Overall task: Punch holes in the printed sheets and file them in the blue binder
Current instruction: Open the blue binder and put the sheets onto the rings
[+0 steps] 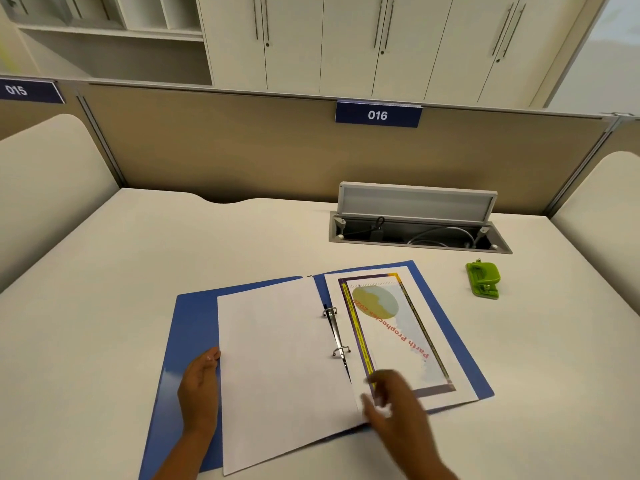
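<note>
Blue binder (188, 327): lies open and flat on the white table (104, 271), spine running away from the person, two metal rings (341, 351) standing closed at its middle.

Blank sheet (277, 358): white, on the binder's left half, threaded on the rings, its near corner overhanging the binder's front edge.

Printed sheet (398, 327): on the binder's right half, beside the rings, colour print with a round yellow-and-blue figure, red lettering and a dark border.

Left hand (199, 386): on the binder's left cover, at the blank sheet's left edge; fingers straight and laid flat, gripping nothing.

Right hand (394, 400): blurred, over the binder's near right part, at the printed sheet's lower left corner; fingers loosely spread, and whether they touch the paper cannot be told.

Green hole punch (483, 279): on the table to the right of the binder, well apart from it.

Cable hatch (419, 223): set in the table beyond the binder, grey lid raised, cables inside.

Partition (242, 143): beyond the binder, bearing a label "016" (378, 115).
</note>
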